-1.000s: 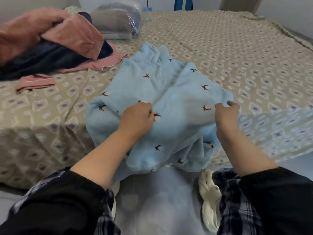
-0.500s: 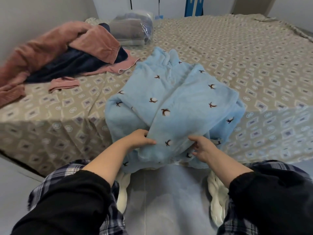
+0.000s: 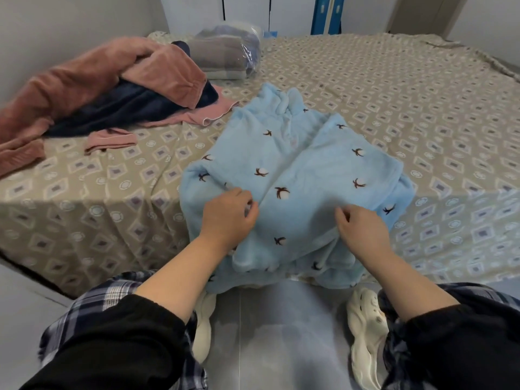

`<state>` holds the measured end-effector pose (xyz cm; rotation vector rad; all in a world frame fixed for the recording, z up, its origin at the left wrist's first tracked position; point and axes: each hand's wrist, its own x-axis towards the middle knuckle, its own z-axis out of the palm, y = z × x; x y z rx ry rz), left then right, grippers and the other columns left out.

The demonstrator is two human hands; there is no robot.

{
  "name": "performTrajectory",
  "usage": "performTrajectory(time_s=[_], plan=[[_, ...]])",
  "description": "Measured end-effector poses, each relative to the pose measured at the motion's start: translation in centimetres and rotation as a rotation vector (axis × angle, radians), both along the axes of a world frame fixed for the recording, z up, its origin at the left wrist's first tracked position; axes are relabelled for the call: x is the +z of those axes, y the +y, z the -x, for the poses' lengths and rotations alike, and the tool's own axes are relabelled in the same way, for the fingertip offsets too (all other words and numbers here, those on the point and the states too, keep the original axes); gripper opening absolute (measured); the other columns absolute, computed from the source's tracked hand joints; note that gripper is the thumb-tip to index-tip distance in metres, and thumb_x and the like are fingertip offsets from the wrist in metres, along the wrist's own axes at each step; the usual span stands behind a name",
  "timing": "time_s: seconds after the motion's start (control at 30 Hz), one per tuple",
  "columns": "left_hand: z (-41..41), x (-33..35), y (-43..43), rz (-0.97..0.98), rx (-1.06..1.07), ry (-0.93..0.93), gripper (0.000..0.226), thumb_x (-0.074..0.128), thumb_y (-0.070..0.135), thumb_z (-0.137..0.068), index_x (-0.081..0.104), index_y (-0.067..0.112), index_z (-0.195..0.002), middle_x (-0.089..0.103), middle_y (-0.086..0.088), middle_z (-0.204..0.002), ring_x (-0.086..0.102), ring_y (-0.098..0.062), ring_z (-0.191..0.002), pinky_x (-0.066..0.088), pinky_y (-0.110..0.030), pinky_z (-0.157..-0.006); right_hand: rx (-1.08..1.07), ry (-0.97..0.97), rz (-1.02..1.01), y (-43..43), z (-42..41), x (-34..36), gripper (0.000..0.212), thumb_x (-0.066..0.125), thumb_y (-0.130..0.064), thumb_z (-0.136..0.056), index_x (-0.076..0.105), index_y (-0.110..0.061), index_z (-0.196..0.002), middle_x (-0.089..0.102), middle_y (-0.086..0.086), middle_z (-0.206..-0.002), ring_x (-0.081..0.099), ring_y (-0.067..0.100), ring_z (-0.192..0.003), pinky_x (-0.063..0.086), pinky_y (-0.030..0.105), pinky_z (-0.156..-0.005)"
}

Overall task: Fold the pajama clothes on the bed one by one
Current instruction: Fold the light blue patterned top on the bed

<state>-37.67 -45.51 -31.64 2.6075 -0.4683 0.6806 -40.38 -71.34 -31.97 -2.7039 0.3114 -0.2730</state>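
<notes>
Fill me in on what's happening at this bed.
A person at the bed has left hand and right hand on the blue pajama, fingers curled; whether they grip is unclear. It lies partly folded, its near end over the edge. The pink and navy clothes lie heaped at far left.

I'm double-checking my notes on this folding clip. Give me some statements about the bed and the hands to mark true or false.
1. The left hand and the right hand are both on the light blue pajama. True.
2. The light blue pajama lies mid-bed, away from every edge. False: it hangs over the near edge of the bed.
3. A pile of pink and navy clothes lies left of the pajama. True.
4. The plastic-wrapped bundle sits on the floor. False: it is on the bed, at the far side.
</notes>
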Motion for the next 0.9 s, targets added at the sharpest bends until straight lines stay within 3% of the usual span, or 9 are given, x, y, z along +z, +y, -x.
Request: performTrajectory(time_s=[0.07, 0.13, 0.23, 0.33, 0.43, 0.57, 0.73, 0.9], plan=[[-1.2, 0.8, -1.1, -0.022, -0.118, -0.154, 0.032, 0.043, 0.026, -0.086, 0.068, 0.007, -0.090, 0.066, -0.007, -0.087, 0.061, -0.026, -0.083, 0.047, -0.032, -0.067, 0.136, -0.246, -0.070, 0.6, -0.7, 0.5, 0.022, 0.047, -0.021, -0.095, 0.058, -0.009, -0.080, 0.060, 0.009, -0.082, 0.055, 0.028, -0.079, 0.040, 0.035, -0.063], [-2.6, 1.3, -2.1, -0.163, -0.212, -0.059, 0.047, 0.036, 0.030, -0.090, 0.067, 0.003, -0.114, 0.066, -0.014, -0.114, 0.058, -0.034, -0.112, 0.048, -0.040, -0.093, 0.268, -0.305, 0.055, 0.9, -2.0, 0.5, 0.035, 0.043, -0.026, -0.095, 0.059, -0.003, -0.115, 0.058, 0.017, -0.121, 0.052, 0.034, -0.110, 0.043, 0.042, -0.091], [-4.9, 1.5, -3.1, -0.351, -0.121, 0.320, 0.058, 0.019, 0.045, -0.101, 0.033, 0.016, -0.149, 0.029, -0.008, -0.156, 0.018, -0.032, -0.146, 0.017, -0.046, -0.116, 0.340, -0.038, 0.155, 1.3, -4.7, 0.7, 0.051, 0.027, -0.037, -0.103, 0.031, -0.014, -0.148, 0.022, 0.008, -0.158, 0.018, 0.027, -0.145, 0.015, 0.051, -0.116], [-8.4, 1.3, -3.1, -0.354, 0.061, 0.539, 0.060, 0.015, 0.053, -0.101, 0.007, 0.027, -0.155, -0.001, -0.001, -0.163, -0.004, -0.030, -0.149, 0.000, -0.049, -0.119, 0.241, 0.194, 0.198, 0.6, -8.9, 0.9, 0.059, 0.015, -0.049, -0.101, 0.011, -0.023, -0.154, 0.003, -0.002, -0.162, 0.000, 0.019, -0.149, 0.000, 0.054, -0.116], [-12.1, 1.0, -2.4, -0.323, 0.189, 0.583, 0.063, 0.011, 0.057, -0.099, 0.000, 0.030, -0.155, -0.009, 0.000, -0.163, -0.013, -0.028, -0.148, -0.007, -0.049, -0.118, 0.144, 0.279, 0.233, -0.7, -13.5, 1.3, 0.062, 0.011, -0.053, -0.100, 0.003, -0.025, -0.154, -0.005, -0.003, -0.162, -0.007, 0.018, -0.148, -0.004, 0.055, -0.115], [-17.6, 0.3, -1.6, -0.289, 0.261, 0.564, 0.064, 0.009, 0.059, -0.098, -0.004, 0.031, -0.154, -0.014, -0.001, -0.162, -0.018, -0.027, -0.147, -0.009, -0.051, -0.117, 0.087, 0.253, 0.339, -2.0, -19.1, 0.5, 0.065, 0.008, -0.054, -0.098, -0.008, -0.025, -0.153, -0.014, 0.003, -0.161, -0.014, 0.021, -0.147, -0.007, 0.054, -0.116], [-24.1, -0.4, -1.5, -0.176, 0.382, 0.599, 0.066, 0.013, 0.056, -0.099, -0.006, 0.026, -0.154, -0.005, -0.004, -0.163, -0.003, -0.027, -0.149, 0.004, -0.053, -0.118, 0.029, 0.189, 0.334, -2.5, -25.5, 0.2, 0.066, 0.010, -0.052, -0.099, -0.011, -0.020, -0.153, -0.014, 0.008, -0.160, -0.013, 0.023, -0.148, -0.005, 0.052, -0.117], [-28.5, -1.2, -2.2, -0.058, 0.426, 0.434, 0.067, 0.021, 0.050, -0.100, 0.009, 0.013, -0.154, 0.021, -0.007, -0.159, 0.018, -0.026, -0.146, 0.013, -0.050, -0.116, 0.005, 0.119, 0.263, -2.8, -31.4, -0.6, 0.067, 0.012, -0.055, -0.098, 0.005, -0.018, -0.154, 0.003, 0.007, -0.161, 0.000, 0.025, -0.148, 0.002, 0.053, -0.117]])
